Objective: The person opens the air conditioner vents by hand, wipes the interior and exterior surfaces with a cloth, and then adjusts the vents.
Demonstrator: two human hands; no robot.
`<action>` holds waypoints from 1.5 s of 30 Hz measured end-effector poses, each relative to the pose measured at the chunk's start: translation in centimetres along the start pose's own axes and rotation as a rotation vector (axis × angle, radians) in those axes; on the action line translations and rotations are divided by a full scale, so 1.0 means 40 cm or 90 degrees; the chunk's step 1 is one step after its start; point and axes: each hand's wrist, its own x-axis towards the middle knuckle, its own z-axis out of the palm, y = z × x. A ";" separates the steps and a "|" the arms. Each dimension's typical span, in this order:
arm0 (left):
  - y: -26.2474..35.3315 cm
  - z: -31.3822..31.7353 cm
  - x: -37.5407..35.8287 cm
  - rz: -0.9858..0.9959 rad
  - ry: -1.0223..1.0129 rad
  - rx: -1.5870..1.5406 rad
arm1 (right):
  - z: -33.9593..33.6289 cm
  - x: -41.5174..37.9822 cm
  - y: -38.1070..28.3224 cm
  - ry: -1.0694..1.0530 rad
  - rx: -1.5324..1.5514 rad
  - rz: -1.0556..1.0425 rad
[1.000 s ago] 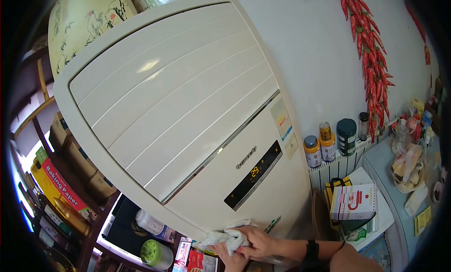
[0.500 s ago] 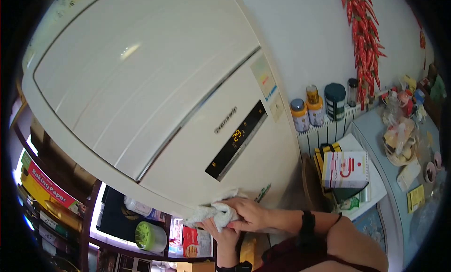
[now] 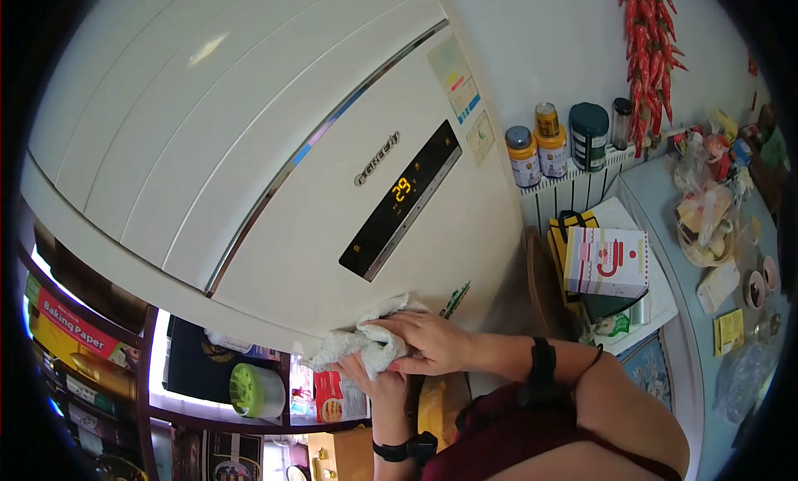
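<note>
A white terry cloth [image 3: 366, 341] lies bunched against the front of a tall cream floor-standing air conditioner [image 3: 332, 302], below its dark display panel [image 3: 401, 200] reading 29. My right hand [image 3: 434, 342] presses over the cloth, its fingers curled on it against the panel. Lower and to the left, my left hand [image 3: 381, 385] grips the hanging folds of the same cloth near the unit's side edge. Some of the left fingers are hidden by the cloth. A small green sticker [image 3: 455, 300] sits just right of the cloth.
Shelves at lower left hold a baking paper box [image 3: 79, 331] and a green-lidded container [image 3: 256, 390]. Right of the unit, jars [image 3: 524, 157] stand along a radiator [image 3: 573, 184]. A patterned white box [image 3: 608, 259] and a cluttered table [image 3: 665, 203] are at right; red chili strings [image 3: 650, 61] hang above.
The view has shifted, so the display and logo appear lower-left to upper-left and sharper. Both hands stay on the cloth near the same part of the panel, slightly higher in view.
</note>
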 end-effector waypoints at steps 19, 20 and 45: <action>-0.010 0.006 -0.007 0.025 -0.019 0.040 | -0.008 0.001 0.008 0.015 -0.001 -0.019; -0.010 0.007 -0.006 0.025 -0.015 0.031 | -0.009 0.000 0.008 0.013 -0.002 -0.018; -0.020 0.018 -0.011 0.035 0.009 0.067 | -0.019 0.002 0.002 0.020 -0.019 -0.017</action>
